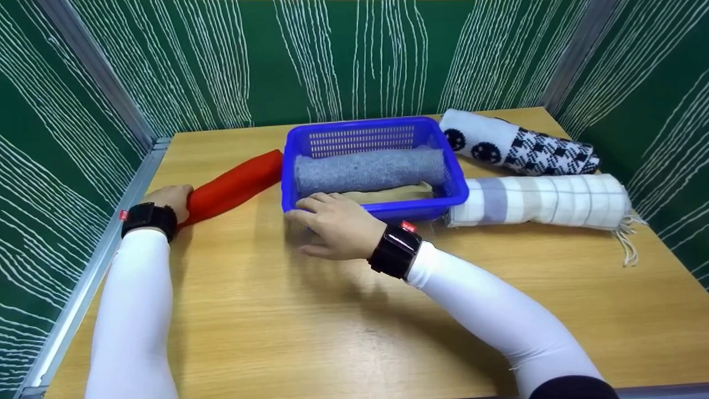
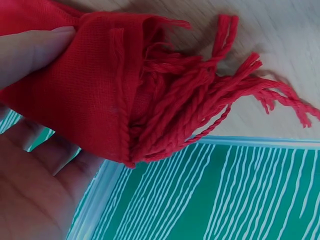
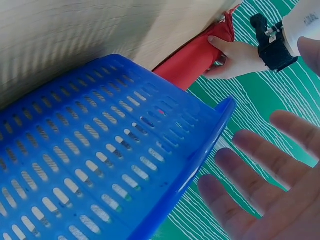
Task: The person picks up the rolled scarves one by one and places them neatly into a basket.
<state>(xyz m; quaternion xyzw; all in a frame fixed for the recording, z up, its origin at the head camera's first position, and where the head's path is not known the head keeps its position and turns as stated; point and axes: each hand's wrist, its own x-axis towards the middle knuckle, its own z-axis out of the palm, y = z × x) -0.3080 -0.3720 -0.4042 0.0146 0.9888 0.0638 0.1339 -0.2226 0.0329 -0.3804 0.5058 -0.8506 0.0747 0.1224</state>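
Plain red scarf [image 1: 235, 187], blue basket [image 1: 426, 205]

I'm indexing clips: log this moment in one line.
left hand: grips red roll | right hand: holds nothing, near blue basket | in basket: grey roll, tan cloth | right of basket: striped roll, patterned roll

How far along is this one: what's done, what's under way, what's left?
Seemingly partway. Apparently done: the grey roll and the tan cloth lie in the blue basket. In hand: the left hand grips one end of the red cloth, outside the basket; the right hand, beside the basket, holds nothing. Probably left: the black-and-white roll and the pale striped roll, both lying outside the basket.
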